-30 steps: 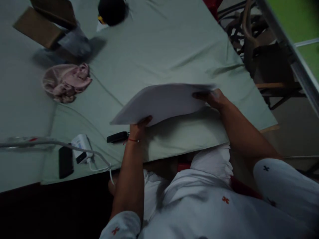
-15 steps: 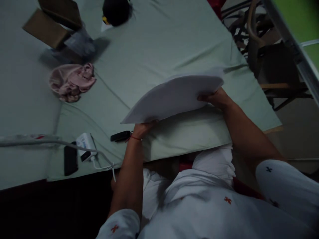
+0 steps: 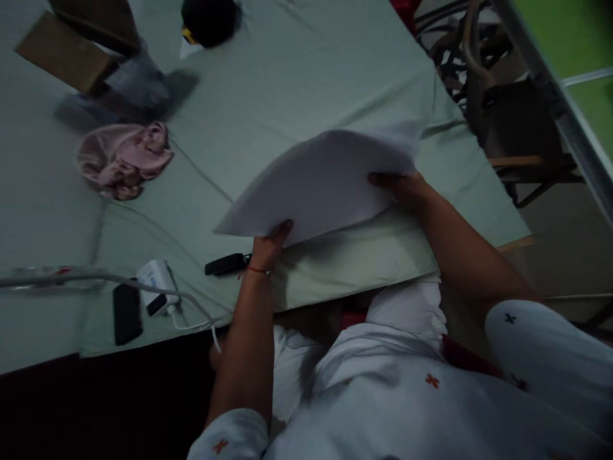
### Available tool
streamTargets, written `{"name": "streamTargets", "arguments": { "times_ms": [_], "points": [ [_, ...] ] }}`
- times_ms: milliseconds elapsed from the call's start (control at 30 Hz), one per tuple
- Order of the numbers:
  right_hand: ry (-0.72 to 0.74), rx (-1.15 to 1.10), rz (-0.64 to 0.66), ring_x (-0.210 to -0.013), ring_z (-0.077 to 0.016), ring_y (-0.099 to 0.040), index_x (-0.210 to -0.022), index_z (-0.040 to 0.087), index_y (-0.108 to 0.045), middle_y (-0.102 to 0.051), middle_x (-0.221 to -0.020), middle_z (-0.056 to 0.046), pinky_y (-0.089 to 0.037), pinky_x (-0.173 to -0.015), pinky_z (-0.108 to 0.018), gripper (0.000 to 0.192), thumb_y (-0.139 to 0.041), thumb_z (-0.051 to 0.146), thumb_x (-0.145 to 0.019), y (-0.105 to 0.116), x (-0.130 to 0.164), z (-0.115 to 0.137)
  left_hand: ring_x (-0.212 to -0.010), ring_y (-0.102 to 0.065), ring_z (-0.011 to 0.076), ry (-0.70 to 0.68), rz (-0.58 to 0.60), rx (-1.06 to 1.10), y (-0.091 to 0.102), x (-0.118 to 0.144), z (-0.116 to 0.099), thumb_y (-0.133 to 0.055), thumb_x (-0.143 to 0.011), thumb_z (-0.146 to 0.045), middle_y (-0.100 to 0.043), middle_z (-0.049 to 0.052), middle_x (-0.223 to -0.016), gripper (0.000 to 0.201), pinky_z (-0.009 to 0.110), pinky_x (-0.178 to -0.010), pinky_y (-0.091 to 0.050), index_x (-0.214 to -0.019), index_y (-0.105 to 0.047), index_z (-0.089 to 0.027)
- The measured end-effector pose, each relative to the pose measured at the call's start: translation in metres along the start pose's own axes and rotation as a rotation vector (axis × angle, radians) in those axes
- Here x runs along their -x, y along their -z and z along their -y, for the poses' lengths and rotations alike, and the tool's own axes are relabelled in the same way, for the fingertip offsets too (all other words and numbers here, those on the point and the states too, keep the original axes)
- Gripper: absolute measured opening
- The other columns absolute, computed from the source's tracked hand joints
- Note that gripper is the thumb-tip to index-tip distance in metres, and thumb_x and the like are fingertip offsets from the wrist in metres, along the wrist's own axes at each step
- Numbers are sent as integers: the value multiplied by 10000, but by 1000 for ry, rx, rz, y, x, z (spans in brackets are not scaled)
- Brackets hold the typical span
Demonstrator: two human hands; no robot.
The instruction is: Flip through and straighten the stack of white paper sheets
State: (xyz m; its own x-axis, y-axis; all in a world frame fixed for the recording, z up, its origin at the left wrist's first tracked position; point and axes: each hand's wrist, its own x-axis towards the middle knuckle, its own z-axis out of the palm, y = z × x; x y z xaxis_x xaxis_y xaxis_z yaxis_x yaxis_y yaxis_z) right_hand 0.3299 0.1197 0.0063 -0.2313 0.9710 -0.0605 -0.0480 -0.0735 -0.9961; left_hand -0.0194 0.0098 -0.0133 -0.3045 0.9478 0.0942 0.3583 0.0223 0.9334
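The left hand (image 3: 268, 246) grips the near-left edge of a large, white, flat rectangular sheet of stiff material (image 3: 325, 182). The fingers curl over the top of that edge and close on it. A thin red cord bracelet (image 3: 256, 271) sits on the left wrist. The right hand (image 3: 402, 190) holds the sheet at its right side. Its fingers lie on the upper face and its grip is closed on the sheet; the thumb is hidden beneath.

The sheet is raised off the table between the two hands. It is tilted, with the far right corner higher than the near left corner, and it bows slightly. The far edge is blurred. A shadow lies on the cloth directly beneath the sheet.

The table is covered by a pale green, creased fabric cloth (image 3: 297, 76). The following items rest on the cloth:

- A small black oblong device (image 3: 225, 264), just beside the left wrist.
- A white boxy charger with an attached cable (image 3: 156, 281), near the left table edge.
- A flat black rectangular phone-like item (image 3: 126, 313), just beside the charger.
- A crumpled pink fabric bundle (image 3: 122, 156), well apart from the sheet on the left.
- A brown cardboard box (image 3: 67, 45), at the far left corner.
- A round black object with a yellow mark (image 3: 208, 19), at the far edge.

A wooden chair (image 3: 507, 121) stands beyond the right table edge. The person wears a white garment with small red and dark cross marks (image 3: 407, 390).
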Motion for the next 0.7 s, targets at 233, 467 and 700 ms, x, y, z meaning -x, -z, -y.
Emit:
{"name": "streamTargets", "arguments": {
  "times_ms": [233,467,700],
  "points": [
    [76,-24,-125,-1360,-348,-621,-1133,250,-706,-741,-1256,-63,-569,-1122,-573,608,-920,582,-671,-4,-1,5,-1237,-681,321,-70,25,-84,-2,-12,-17,-889,-683,-615,-794,124,-1104,590,502,-1239,-425,-1096,-767,-212],
    [132,57,-60,-1336,-364,-639,-960,232,-741,-774,-1191,-44,-594,-1081,-569,528,-1001,477,-572,13,-6,12,-1143,-688,298,-140,73,-203,9,-19,-26,-871,-649,-476,-787,96,-1035,446,463,-1185,-462,-986,-741,-213],
    [138,89,111,-1221,-343,-716,-906,240,-774,-812,-1055,-50,-624,-1003,-545,502,-970,578,-590,12,-2,9,-961,-716,262,78,40,5,7,-11,-11,-917,-582,-459,-775,87,-936,469,437,-977,-593,-930,-750,-193]
  ]
}}
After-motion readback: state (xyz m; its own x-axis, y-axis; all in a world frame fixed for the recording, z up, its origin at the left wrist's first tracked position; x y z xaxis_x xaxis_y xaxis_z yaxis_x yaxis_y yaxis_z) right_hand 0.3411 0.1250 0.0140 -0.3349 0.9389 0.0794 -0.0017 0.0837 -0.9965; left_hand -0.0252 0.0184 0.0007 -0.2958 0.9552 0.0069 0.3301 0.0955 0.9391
